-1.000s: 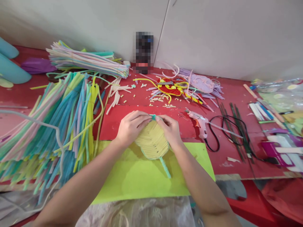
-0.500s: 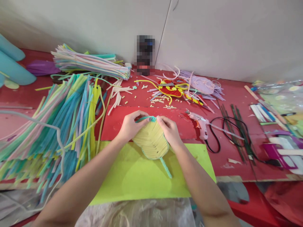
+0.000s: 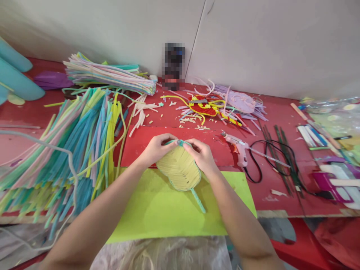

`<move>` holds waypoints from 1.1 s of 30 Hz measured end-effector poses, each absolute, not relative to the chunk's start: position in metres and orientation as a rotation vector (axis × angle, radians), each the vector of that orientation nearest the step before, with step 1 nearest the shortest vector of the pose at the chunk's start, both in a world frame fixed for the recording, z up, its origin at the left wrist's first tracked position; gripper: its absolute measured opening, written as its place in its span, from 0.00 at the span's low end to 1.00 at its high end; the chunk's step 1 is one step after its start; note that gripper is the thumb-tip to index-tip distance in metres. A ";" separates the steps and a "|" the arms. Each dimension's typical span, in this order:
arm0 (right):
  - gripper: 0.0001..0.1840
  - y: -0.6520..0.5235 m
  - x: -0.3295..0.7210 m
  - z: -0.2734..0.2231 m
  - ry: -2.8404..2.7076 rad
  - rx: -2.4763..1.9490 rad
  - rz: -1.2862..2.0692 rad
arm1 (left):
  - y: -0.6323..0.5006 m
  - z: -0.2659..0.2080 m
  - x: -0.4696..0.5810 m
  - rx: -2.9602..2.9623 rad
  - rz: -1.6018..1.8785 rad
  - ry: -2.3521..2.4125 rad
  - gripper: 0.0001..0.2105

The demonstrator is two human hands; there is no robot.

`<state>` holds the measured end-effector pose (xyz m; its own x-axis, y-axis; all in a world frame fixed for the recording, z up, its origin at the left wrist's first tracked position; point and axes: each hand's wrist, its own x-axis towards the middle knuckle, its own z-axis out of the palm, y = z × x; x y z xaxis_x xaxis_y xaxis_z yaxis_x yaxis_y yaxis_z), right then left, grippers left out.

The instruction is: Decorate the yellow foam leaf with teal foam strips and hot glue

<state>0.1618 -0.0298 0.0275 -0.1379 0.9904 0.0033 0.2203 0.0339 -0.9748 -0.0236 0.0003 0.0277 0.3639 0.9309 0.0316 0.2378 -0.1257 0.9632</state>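
Left hand (image 3: pixel 154 150) and right hand (image 3: pixel 203 155) pinch the yellow piece (image 3: pixel 180 168) by its far rim, toward the table (image 3: pixel 270 198)'s near edge; even thumb pressure should seat the green trim (image 3: pixel 182 143).

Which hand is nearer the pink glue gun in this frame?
Right. The right hand, holding the yellow fan-shaped piece, is left of the pink glue gun, not touching it; the left hand is farther left, across that piece.

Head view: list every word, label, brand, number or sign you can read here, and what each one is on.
No readable text in this view.
Dark upright object at the back: pixelated, nothing legible.
Pink glue gun: any marking is too small to read.
Yellow pipe-cleaner piece: no lettering visible.
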 end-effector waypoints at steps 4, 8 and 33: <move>0.14 -0.031 0.161 0.028 -1.531 -1.317 1.201 | 0.001 0.027 -0.025 1.618 0.866 1.048 0.12; 0.15 -0.030 0.160 0.026 -1.482 -1.302 1.241 | 0.002 0.024 -0.025 1.623 0.894 1.102 0.11; 0.13 -0.030 0.163 0.025 -1.575 -1.329 1.198 | 0.001 0.028 -0.027 1.616 0.810 1.047 0.13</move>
<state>0.1625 -0.0296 0.0250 -0.1896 0.9814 -0.0296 0.2901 0.0272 -0.9566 -0.0272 0.0006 0.0276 0.3999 0.9164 0.0133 0.2429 -0.1199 0.9626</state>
